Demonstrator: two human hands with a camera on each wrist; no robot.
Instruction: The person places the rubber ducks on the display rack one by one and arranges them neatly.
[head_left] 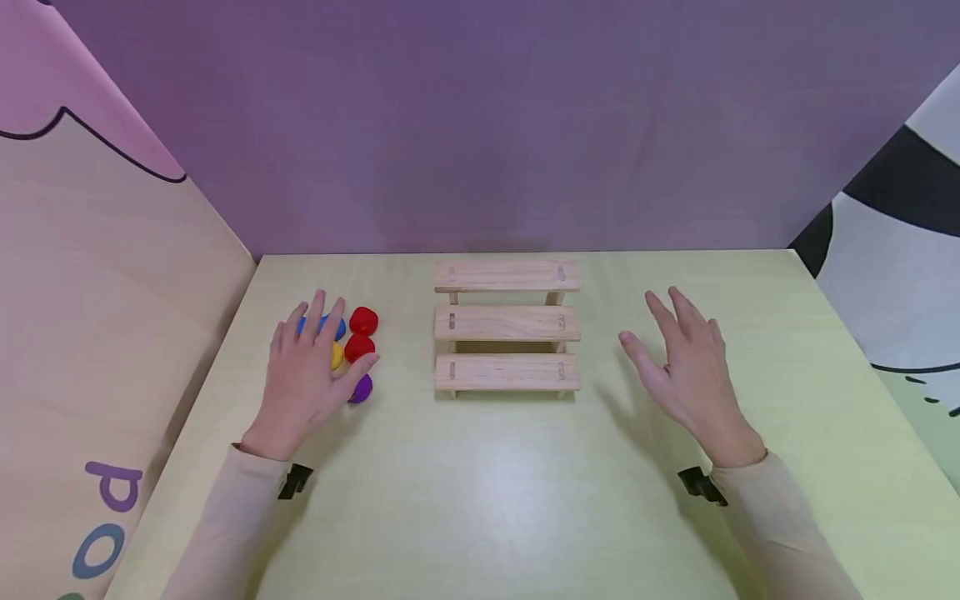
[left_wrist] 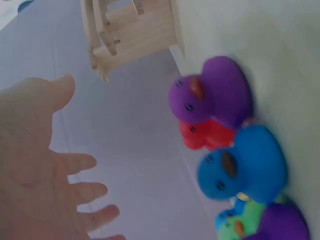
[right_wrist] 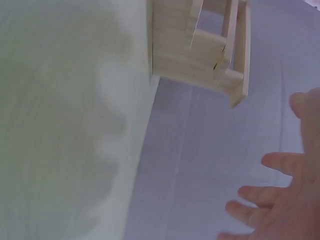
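Observation:
Above a cluster of small rubber ducks at the left of the table, my left hand (head_left: 303, 371) is spread and holds nothing. Two red ducks (head_left: 363, 322) and a purple duck (head_left: 362, 389) show beside its thumb; blue and yellow ones are partly hidden under it. The left wrist view shows a purple duck (left_wrist: 220, 95), a blue duck (left_wrist: 250, 165) and a green duck (left_wrist: 245, 220) close together. My right hand (head_left: 693, 379) hovers over the table's right side, fingers apart, holding nothing. Between the hands stands a three-step wooden rack (head_left: 507, 323).
The pale wooden table (head_left: 487, 500) ends at a purple back wall (head_left: 480, 125). Printed panels stand on both sides, a beige one (head_left: 97, 333) at the left. A small black device (head_left: 703, 486) sits at the right wrist, another (head_left: 295, 482) at the left.

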